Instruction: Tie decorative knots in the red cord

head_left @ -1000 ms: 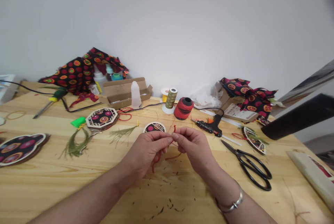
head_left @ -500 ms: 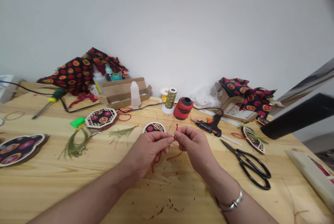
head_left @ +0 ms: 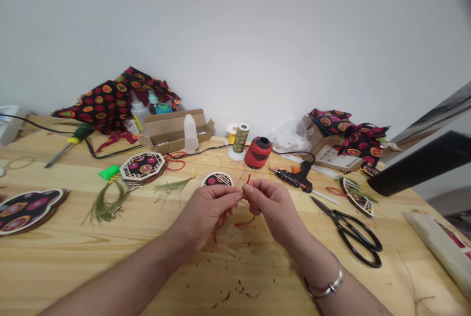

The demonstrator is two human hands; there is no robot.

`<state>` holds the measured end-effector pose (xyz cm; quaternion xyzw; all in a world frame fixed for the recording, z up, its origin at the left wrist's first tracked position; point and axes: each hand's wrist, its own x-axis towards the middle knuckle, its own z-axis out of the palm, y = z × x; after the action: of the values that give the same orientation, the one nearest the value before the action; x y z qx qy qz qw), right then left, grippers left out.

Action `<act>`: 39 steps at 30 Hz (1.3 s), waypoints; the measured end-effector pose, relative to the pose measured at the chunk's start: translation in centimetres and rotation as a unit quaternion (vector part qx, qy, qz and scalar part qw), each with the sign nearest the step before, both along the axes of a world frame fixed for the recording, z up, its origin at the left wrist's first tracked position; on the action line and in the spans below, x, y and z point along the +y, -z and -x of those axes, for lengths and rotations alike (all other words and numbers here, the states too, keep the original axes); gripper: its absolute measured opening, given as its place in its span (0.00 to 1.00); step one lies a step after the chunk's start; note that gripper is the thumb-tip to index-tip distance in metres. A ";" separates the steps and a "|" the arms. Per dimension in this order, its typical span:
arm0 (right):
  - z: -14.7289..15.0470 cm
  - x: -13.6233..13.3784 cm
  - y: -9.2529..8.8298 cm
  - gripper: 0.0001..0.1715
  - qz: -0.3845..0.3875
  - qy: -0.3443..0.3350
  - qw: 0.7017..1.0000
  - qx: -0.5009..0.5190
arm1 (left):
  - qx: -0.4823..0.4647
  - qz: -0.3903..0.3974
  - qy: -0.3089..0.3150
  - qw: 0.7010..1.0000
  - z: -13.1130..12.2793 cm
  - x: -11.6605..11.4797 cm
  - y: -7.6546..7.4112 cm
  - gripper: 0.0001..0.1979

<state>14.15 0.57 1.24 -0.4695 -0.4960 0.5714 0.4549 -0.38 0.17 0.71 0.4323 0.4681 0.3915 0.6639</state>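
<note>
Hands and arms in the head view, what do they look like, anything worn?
The left hand and right hand are bare, with no gloves, and both forearms show no sleeves. The right wrist wears a thin silver bangle with a small bead on it. Nothing shows on the left wrist.

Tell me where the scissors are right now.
In the head view, the black scissors lie on the wooden table at right, apart from the right hand that pinches the red cord, just nearer than the glue gun.
</note>
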 end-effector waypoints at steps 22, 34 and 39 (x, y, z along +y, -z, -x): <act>-0.5 0.3 0.7 0.11 -0.103 0.028 0.983 -0.148 | -0.015 0.006 -0.045 0.999 0.0 0.2 -0.2 0.12; -0.6 0.1 0.3 0.09 -0.175 0.089 0.946 -0.258 | 0.098 -0.078 0.036 0.991 0.0 -0.1 -0.4 0.13; -0.7 0.2 0.7 0.10 -0.129 0.073 0.973 -0.175 | 0.137 -0.067 0.061 0.986 -0.2 -0.2 -0.1 0.11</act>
<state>14.83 0.80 0.55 -0.5351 -0.6016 0.3767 0.4580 -0.22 0.00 0.85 0.5533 0.5003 0.3175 0.5855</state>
